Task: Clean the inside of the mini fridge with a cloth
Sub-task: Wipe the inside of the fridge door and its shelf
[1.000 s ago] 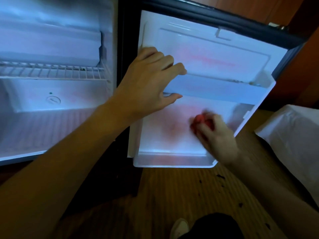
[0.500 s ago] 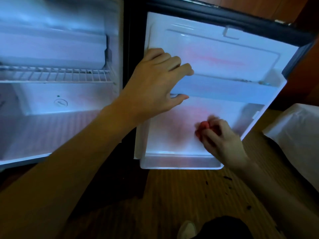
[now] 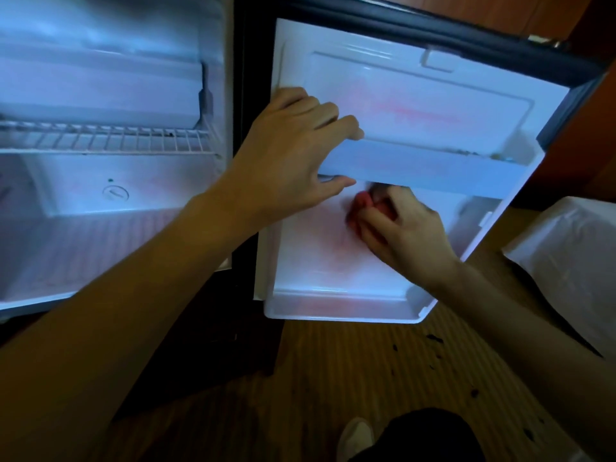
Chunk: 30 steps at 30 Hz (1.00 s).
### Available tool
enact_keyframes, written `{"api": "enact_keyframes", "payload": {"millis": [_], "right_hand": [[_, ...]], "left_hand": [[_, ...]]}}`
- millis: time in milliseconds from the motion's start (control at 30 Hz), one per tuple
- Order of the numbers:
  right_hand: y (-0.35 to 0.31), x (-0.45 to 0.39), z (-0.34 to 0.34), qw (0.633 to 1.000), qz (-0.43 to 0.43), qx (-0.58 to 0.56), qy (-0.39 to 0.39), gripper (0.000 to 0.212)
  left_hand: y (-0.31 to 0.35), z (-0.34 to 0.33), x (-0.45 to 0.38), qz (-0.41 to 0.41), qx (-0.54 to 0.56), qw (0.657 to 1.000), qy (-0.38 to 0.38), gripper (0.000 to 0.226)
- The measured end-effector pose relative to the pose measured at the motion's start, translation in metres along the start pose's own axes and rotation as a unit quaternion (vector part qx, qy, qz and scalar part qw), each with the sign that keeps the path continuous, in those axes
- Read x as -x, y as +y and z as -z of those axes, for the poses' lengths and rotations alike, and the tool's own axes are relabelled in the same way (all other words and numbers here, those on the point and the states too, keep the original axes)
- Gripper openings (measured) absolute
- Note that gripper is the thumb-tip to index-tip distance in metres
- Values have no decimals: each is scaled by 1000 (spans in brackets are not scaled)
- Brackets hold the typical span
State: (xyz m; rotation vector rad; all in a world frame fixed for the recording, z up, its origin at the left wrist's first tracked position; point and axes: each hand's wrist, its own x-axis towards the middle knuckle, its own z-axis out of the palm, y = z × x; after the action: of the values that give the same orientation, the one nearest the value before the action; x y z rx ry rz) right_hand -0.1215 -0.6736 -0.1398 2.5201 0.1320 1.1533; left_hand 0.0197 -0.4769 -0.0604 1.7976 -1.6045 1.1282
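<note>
We are kneeling at the open mini fridge [image 3: 113, 181], bracing its door [image 3: 416, 105] with our left hand [image 3: 290, 151] gripping the door shelf [image 3: 433, 171]. Our right hand [image 3: 403, 235] is pinching the red cloth [image 3: 361, 203] against the liner below; pushing too hard may be unseating the shelf.

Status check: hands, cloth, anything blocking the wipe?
Left hand grips door shelf rail. Right hand holds red cloth against door liner. Rail overhangs right hand's fingers.
</note>
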Motion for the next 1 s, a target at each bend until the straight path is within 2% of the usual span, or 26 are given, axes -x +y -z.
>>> {"api": "enact_keyframes", "payload": {"millis": [100, 167, 233, 300, 333, 400, 467, 567, 667, 767, 867, 933, 1000], "right_hand": [[-27, -12, -9, 990, -89, -84, 69, 17], [-50, -20, -19, 959, -186, -187, 107, 13], [-76, -32, -28, 892, -300, -285, 184, 7], [-101, -47, -33, 809, -371, -382, 248, 4], [-112, -53, -33, 782, -384, -412, 268, 7], [-125, -60, -36, 753, -394, -447, 279, 10], [-132, -59, -35, 743, -405, -461, 269, 8], [-140, -47, -38, 742, -393, -483, 249, 26], [-148, -25, -47, 762, -364, -491, 214, 30], [-165, 9, -62, 782, -362, -486, 144, 36], [-178, 30, -70, 785, -372, -485, 98, 35], [-175, 22, -68, 791, -369, -471, 124, 29], [-166, -3, -59, 789, -349, -470, 188, 25]], "left_hand": [[0, 0, 0, 6, -6, 1000, -3, 50], [1, 0, 0, 13, -7, 1000, -6, 50], [1, -1, 0, 13, -2, 1000, -9, 49], [0, -1, 0, 11, -2, 1000, -7, 47], [-1, 0, 0, 8, -1, 1000, -11, 47], [-4, 3, 0, -8, 3, 1000, -23, 48], [-7, 6, 0, -31, 3, 999, -35, 50], [-15, 9, 0, -72, -19, 996, -49, 55], [-29, 15, 4, -116, -51, 990, -60, 60], [-42, 21, 7, -158, -81, 982, -65, 63], [-42, 19, 10, -154, -77, 984, -45, 58], [-40, 17, 14, -141, -80, 986, -24, 55], [-38, 18, 18, -136, -76, 988, -15, 53]]}}
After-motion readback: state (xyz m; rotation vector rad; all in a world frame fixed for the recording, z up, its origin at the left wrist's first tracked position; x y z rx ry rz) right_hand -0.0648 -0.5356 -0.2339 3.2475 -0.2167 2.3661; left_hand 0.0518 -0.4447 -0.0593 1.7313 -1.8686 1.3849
